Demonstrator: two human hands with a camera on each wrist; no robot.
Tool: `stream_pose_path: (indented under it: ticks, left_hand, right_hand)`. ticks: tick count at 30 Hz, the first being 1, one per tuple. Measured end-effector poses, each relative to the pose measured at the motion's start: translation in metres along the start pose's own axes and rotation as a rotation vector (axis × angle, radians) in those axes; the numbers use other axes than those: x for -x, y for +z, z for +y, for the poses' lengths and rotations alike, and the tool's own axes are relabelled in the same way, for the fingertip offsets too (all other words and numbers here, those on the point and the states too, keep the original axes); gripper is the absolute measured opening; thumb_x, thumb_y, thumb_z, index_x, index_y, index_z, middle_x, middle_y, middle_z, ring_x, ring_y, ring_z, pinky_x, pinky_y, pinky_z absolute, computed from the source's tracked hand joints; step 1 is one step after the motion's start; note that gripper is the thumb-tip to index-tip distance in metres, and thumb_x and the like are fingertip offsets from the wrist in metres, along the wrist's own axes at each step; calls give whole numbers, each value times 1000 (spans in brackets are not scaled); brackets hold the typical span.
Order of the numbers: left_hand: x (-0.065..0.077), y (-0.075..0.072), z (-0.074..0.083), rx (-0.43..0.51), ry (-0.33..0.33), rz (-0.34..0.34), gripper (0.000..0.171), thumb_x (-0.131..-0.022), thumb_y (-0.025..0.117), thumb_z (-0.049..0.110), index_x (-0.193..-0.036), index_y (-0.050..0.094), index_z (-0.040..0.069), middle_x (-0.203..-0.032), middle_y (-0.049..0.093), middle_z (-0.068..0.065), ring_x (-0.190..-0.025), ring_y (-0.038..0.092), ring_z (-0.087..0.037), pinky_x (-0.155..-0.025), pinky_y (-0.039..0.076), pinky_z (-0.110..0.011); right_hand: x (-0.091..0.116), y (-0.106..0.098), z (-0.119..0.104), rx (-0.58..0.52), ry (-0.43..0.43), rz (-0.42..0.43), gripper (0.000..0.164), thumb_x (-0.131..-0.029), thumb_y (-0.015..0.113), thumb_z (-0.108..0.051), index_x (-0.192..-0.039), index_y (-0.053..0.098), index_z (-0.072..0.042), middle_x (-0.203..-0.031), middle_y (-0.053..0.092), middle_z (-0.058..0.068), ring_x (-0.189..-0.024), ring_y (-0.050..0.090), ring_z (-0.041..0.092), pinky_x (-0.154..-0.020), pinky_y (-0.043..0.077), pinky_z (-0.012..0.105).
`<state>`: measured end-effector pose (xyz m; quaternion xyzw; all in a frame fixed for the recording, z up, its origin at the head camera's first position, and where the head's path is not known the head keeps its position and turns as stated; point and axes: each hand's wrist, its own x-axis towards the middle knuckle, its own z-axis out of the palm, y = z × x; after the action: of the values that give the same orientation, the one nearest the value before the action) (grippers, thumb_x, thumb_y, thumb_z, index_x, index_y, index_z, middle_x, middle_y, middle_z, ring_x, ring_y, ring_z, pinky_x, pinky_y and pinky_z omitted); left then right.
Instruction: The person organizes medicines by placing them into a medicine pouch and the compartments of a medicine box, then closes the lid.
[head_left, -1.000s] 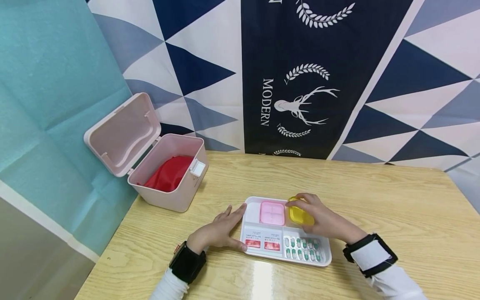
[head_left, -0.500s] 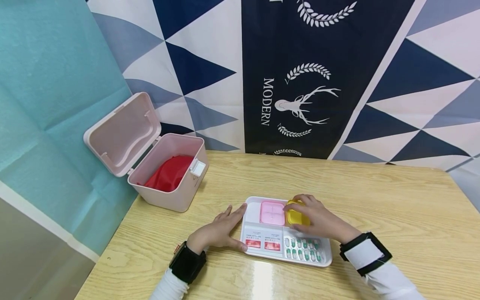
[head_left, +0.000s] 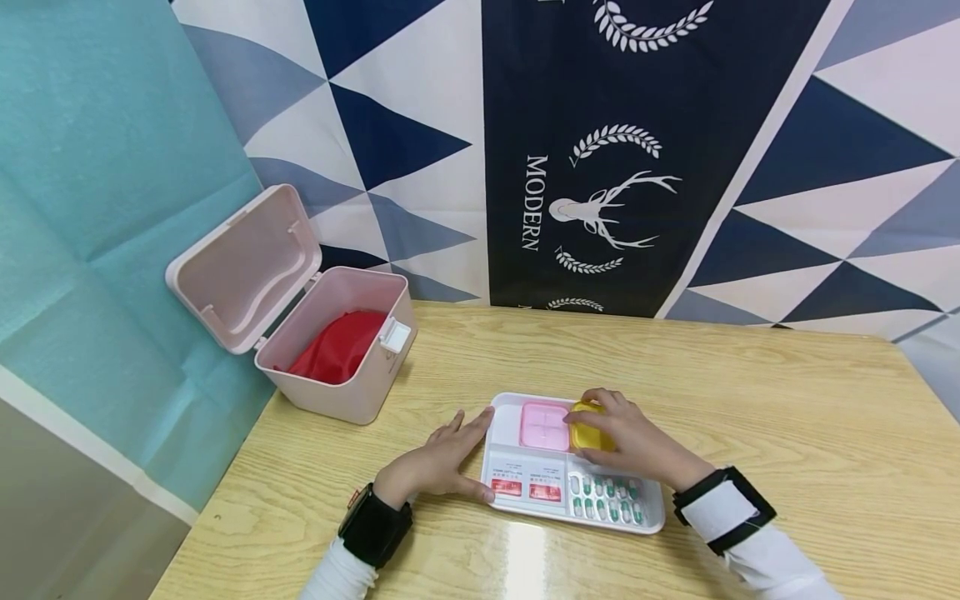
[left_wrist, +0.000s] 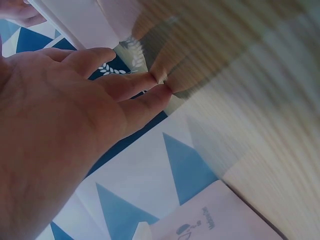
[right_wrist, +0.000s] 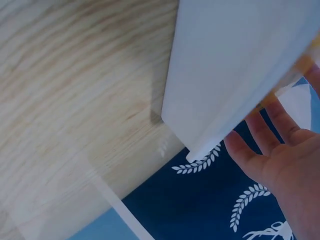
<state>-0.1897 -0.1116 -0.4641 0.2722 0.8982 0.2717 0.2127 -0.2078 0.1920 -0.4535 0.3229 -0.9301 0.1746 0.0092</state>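
A white divided tray (head_left: 506,423) lies on the table. My left hand (head_left: 435,468) rests at its left end, fingers spread, with a fingertip and the thumb touching the rim. In the tray's back compartment sits a pink square pill box (head_left: 544,427), its lid showing a cross. Right beside it is a yellow square box (head_left: 589,432), which my right hand (head_left: 641,443) grips from above between thumb and fingers; part of it is hidden. Two white-and-red packets (head_left: 525,489) lie front left in the tray, and a blister pack of green-and-white capsules (head_left: 607,497) front right.
A pale pink storage box (head_left: 337,350) stands at the back left with its lid (head_left: 247,267) raised. Red cloth-like material (head_left: 341,346) lies inside. A patterned sheet hangs behind the wooden table (head_left: 750,383).
My right hand has shifted the yellow box leftward in the tray, up against the pink one, and it now lies straighter. The left hand has stayed in place.
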Motion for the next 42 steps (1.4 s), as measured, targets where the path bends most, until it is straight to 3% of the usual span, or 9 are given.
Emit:
stream_pose_path:
  ticks: [7, 17, 27, 34, 42]
  left_hand:
    - [0, 0, 0, 2, -1, 3, 108, -71, 68, 53, -148, 2, 17, -155, 6, 2, -141, -3, -32, -113, 7, -51]
    - [0, -2, 1, -3, -4, 4, 108, -71, 68, 53, -148, 3, 16, -155, 6, 2, -141, -2, -33, -113, 7, -50]
    - [0, -3, 2, 0, -8, 3, 107, -71, 69, 53, -148, 4, 15, -154, 8, 1, -141, -2, -33, -113, 6, -50]
    - [1, -3, 2, 7, -7, 2, 107, -71, 69, 52, -148, 4, 17, -154, 8, 2, -141, -3, -33, -113, 6, -50]
    - [1, -2, 4, -5, 8, -5, 104, -73, 67, 52, -148, 6, 14, -154, 9, -1, -140, 0, -36, -113, 7, -51]
  right_hand:
    - [-2, 4, 1, 39, 2, 23, 38, -77, 71, -33, -112, 65, -20, -120, 49, 11, -110, 45, 30, -92, 39, 52]
    - [-1, 4, 6, 65, -21, 62, 29, -81, 68, -22, -110, 64, -17, -118, 48, 9, -106, 45, 28, -87, 40, 50]
    - [5, -2, 7, 69, 7, 84, 41, -81, 68, -22, -118, 58, -7, -119, 52, 13, -109, 48, 30, -88, 41, 52]
    - [22, -10, 7, 78, 133, 144, 49, -80, 69, -18, -122, 51, 0, -121, 51, 19, -110, 48, 37, -89, 42, 53]
    - [50, -16, 2, 47, 342, 80, 60, -80, 67, -17, -124, 42, 15, -121, 44, 34, -107, 46, 48, -83, 45, 55]
